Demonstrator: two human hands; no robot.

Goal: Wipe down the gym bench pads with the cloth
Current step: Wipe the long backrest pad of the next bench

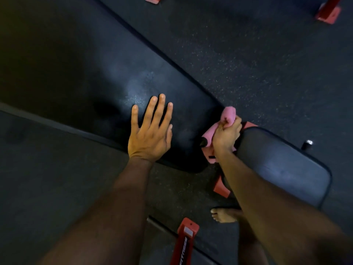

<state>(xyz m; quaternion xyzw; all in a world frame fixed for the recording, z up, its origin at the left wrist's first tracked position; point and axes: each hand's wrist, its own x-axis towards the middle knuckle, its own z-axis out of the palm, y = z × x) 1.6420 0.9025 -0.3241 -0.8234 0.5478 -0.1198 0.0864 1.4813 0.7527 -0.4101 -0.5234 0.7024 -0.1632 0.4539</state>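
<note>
While left hand (150, 134) lies flat, fingers straight and spread, on long back pad (107, 88), right hand (226, 133) grips bunched pink cloth (228, 112) in curled fingers at gap between back pad and seat pad (282, 163). Red frame foot (186, 238) below, bare foot (222, 215) on speckled floor (248, 54).

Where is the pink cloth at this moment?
In the head view, right of centre: the right hand grips the pink cloth at the gap between the long pad and the seat pad.
</note>
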